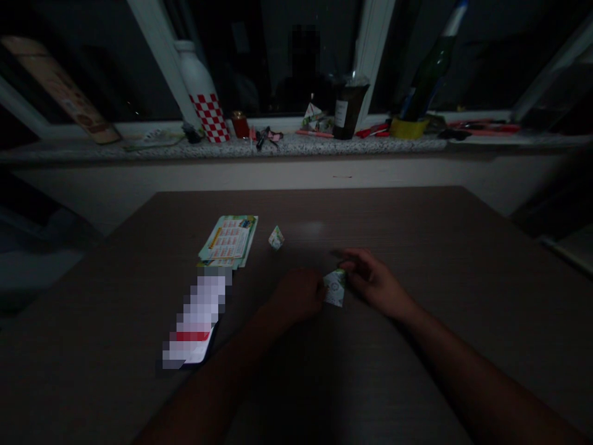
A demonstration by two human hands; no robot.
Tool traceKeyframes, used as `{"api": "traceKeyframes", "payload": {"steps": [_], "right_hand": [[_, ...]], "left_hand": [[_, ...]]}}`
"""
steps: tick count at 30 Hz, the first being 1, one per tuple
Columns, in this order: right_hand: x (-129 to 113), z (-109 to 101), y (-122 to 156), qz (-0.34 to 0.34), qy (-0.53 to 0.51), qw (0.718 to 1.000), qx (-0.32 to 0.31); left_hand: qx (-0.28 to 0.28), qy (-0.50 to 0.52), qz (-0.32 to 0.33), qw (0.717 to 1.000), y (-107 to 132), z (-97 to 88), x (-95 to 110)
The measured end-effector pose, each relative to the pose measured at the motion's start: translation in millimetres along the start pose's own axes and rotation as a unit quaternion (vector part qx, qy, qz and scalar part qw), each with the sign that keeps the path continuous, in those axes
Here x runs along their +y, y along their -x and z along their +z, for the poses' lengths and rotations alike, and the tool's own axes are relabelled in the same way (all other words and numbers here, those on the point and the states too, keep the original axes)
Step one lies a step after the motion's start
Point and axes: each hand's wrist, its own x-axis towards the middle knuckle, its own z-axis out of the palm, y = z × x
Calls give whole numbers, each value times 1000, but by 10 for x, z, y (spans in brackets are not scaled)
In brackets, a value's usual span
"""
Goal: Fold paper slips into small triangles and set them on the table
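A small piece of folded paper [334, 289], pale with grey print and a green corner, lies between my two hands at the middle of the table. My left hand [299, 293] is closed on its left edge, though the fingertips are mostly in shadow. At the upper right corner, the thumb and a finger of my right hand [377, 281] pinch the paper, while another finger reaches out beyond it. A small folded paper shape [276, 238] rests on the table beyond my left hand.
Left of my hands is a stack of printed sheets [229, 238], with a lit phone [197, 327] nearer me. On the windowsill [296, 146] stand a checkered bottle [210, 114], a dark cup [347, 111], a green bottle [426, 74], a tall tumbler [65, 93] and small clutter.
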Motion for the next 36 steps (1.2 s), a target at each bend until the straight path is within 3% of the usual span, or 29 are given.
{"api": "traceKeyframes", "payload": {"steps": [3, 6, 10, 21, 28, 36], "right_hand": [[8, 23, -6, 37, -71, 997, 2], [-46, 48, -1, 28, -87, 996, 18], [-137, 94, 37, -29, -16, 999, 37], [-268, 142, 125, -48, 61, 996, -43], [-243, 118, 85, -68, 82, 994, -17], [-158, 20, 45, -65, 194, 979, -2]], "left_hand": [[8, -3, 1, 1000, -7, 13, -7], [4, -5, 1, 1000, -11, 21, -14], [2, 1, -7, 1000, -9, 26, -19], [3, -7, -1, 1000, -5, -23, 23], [4, -1, 1, 1000, -3, 2, 0], [7, -7, 8, 1000, 9, 20, -14]]}}
